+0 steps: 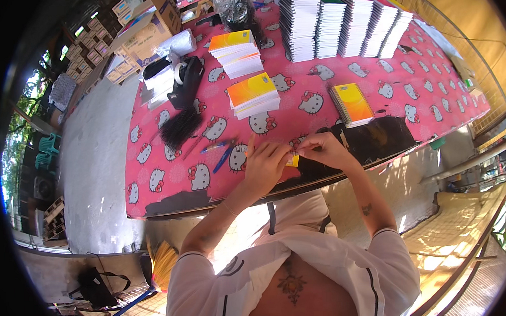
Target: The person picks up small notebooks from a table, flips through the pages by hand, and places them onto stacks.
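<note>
Near the table's front edge, a small yellow notebook [292,161] shows partly between my hands; most of it is covered. My left hand [266,164] is closed on it from the left. On the other side, my right hand [322,150] is pinched at the notebook's upper edge, and what lies between its fingertips is too small to make out. Blue-handled pliers [223,158] rest left of my left hand. Further right lies a stack of yellow-orange spiral notebooks [352,104]. Loose yellow-covered stacks, one nearer [254,94] and one farther [235,52], stand ahead of my hands.
A bundle of black binding wires [180,129] lies at the left, near a black tape dispenser [186,84]. Tall stacks of spiral notebooks [301,26] line the back. The pink patterned tablecloth [172,187] has dark worn patches in front. Cardboard boxes [149,35] stand far left.
</note>
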`<state>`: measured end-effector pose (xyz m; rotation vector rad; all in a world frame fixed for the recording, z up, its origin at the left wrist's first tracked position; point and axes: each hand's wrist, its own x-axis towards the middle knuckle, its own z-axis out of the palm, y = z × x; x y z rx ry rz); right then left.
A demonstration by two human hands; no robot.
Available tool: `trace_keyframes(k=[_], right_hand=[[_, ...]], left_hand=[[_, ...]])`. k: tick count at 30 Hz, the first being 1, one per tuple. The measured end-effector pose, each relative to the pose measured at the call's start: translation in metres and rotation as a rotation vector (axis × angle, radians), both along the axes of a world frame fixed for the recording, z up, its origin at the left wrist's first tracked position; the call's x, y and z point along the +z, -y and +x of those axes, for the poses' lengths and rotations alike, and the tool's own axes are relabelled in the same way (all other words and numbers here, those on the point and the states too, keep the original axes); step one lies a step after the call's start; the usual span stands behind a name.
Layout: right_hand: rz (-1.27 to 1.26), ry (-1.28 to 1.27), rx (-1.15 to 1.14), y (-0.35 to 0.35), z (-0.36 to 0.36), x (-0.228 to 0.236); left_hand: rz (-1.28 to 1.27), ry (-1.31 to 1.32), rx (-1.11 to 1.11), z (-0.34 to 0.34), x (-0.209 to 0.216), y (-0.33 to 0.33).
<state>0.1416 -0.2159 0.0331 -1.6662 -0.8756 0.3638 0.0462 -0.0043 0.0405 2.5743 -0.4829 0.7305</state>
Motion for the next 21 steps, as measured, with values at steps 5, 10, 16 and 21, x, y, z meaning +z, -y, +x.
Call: trace_keyframes(k=[5, 10, 16, 21], right_hand=[[-0.058, 0.156, -0.074, -0.016, -0.005, 0.013], [-0.025, 0.124, -0.312, -0.02, -0.033, 0.026], [-0.119, 0.612, -0.79, 0.073, 0.017, 0.041], [-0.026, 0.163, -0.612, 0.148, 0.07, -0.008]], left_hand=[[0.025, -0.04, 0.006, -0.008, 0.012, 0.002], [-0.037, -0.073, -0.036, -0.006, 0.028, -0.009], [-0.159, -0.002, -0.268, 0.065, 0.09, 0.014], [-0.068, 0.246, -0.451, 0.154, 0.083, 0.091]])
